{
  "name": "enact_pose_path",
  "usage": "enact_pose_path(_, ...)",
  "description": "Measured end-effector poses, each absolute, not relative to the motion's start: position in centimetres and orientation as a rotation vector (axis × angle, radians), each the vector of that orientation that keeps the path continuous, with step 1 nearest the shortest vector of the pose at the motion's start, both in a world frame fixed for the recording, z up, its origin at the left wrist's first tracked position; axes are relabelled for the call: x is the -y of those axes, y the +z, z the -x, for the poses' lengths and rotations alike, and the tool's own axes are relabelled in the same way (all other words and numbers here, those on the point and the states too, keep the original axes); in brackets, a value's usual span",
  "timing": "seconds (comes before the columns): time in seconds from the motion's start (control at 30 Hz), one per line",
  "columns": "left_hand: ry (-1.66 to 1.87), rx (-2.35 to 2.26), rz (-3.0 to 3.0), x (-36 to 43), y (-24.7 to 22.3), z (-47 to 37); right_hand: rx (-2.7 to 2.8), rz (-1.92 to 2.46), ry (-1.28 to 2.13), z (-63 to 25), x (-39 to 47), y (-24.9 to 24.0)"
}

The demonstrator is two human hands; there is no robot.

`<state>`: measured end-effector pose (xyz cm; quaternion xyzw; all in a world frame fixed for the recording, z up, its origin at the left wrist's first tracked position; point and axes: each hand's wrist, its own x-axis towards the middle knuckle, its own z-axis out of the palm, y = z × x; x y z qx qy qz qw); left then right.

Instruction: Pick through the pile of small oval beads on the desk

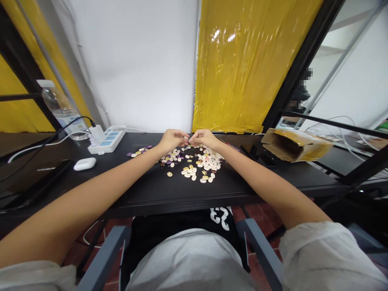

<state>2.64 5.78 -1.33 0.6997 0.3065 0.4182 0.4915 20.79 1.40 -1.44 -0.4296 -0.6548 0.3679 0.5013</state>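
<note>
Above the far part of the black desk, my left hand [173, 139] and my right hand [205, 138] meet with fingertips nearly touching. My left fingers pinch a small pale oval piece [186, 138]. A second tiny piece [190, 140] shows at my right fingertips, which are also pinched together; its details are too small to read. Below both hands lies a loose spread of small oval button-like pieces [209, 161], mostly cream, with some yellow, purple and brown ones. Part of the spread is hidden behind my hands and forearms.
Left on the desk [142, 190] are a white earbud case [85, 163], a power strip [109, 139] with a charger, a water bottle [62, 109] and a dark tablet-like slab [39, 182]. An open cardboard box [295, 145] and a dark phone-like object [257, 155] lie right.
</note>
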Motion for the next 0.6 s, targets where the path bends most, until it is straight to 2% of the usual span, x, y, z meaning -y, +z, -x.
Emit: enact_pose_path(0.6, 1.066, -0.691, -1.724, -5.87, -0.92, -2.93, 1.597, 1.053, 0.935, -20.91, -1.82, -1.67)
